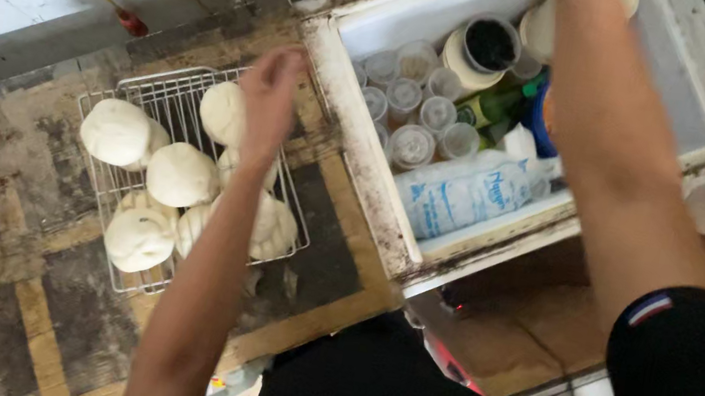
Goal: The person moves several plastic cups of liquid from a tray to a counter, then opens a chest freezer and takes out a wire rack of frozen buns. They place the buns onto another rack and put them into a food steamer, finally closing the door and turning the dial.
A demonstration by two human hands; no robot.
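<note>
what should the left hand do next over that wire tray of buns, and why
Probably lower the left hand onto the nearest white bun. The hand hangs just above the wire tray, fingers loosely curled and holding nothing, with that bun right beside it. The right hand is out of view, past the top edge above the open white cooler, so it looks busy there.

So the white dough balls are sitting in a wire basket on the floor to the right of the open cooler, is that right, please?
Not quite: the head view shows the dough balls in the wire basket on the floor to the left of the open cooler, not the right.
</note>
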